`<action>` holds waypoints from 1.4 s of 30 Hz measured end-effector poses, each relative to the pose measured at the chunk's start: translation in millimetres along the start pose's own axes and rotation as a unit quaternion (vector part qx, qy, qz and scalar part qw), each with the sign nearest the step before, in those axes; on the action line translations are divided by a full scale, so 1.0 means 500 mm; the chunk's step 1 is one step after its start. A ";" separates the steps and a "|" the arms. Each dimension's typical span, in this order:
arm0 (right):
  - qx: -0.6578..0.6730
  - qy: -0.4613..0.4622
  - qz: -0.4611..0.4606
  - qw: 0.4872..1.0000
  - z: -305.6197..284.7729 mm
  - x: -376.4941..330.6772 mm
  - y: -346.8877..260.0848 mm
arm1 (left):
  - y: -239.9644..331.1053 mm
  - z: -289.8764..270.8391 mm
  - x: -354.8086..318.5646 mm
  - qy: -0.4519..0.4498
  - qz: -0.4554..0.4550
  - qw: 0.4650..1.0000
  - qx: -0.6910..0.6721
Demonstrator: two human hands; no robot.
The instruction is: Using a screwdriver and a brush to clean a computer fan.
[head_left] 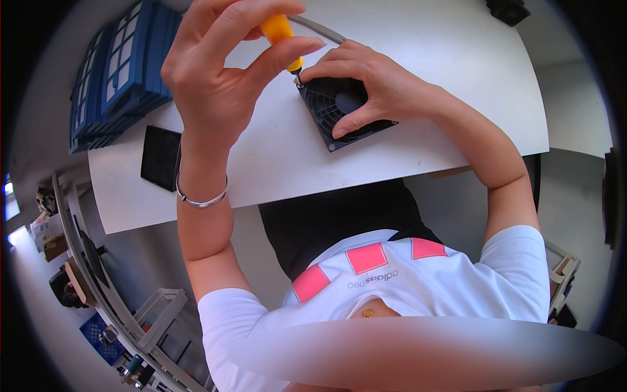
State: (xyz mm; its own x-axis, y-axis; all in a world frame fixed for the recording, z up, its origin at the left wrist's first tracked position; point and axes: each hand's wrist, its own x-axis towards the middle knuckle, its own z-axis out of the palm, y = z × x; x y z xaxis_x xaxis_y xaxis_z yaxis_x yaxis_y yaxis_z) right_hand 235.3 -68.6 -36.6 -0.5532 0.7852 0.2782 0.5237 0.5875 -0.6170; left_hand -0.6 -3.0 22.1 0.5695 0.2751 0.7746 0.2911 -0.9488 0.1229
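My left hand (219,78) is closed on a screwdriver with a yellow handle (277,30), raised above the white table. The screwdriver points down, its metal tip at a corner of a square black computer fan (321,111). That fan lies on the tabletop, its round grille and hub facing up. Across it rests my right hand (366,78), thumb on the near side and fingers on the far edge, gripping it. The right fingertips are close to the screwdriver tip, and they cover part of the fan. Whether a screw sits under the tip I cannot make out.
The white table (274,157) curves across the view. A flat black tray or device (160,157) lies beside my left forearm. Blue panels with white squares (124,59) are stacked at the left edge. A grey strip (317,27) lies behind the fan, and a black object (508,11) stands far right.
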 end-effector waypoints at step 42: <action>-0.021 -0.012 -0.006 1.000 0.003 0.000 0.004 | -0.002 0.038 -0.012 0.077 -0.035 0.983 -0.163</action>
State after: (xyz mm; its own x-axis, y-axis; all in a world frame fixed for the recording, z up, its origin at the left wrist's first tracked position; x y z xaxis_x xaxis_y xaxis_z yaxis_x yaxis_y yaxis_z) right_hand 235.3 -67.6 -39.1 -0.5746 0.7734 0.2677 0.5434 0.6051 -0.5818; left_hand 10.5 -0.5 5.6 0.4267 0.3385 0.8386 0.0502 -0.9347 0.3518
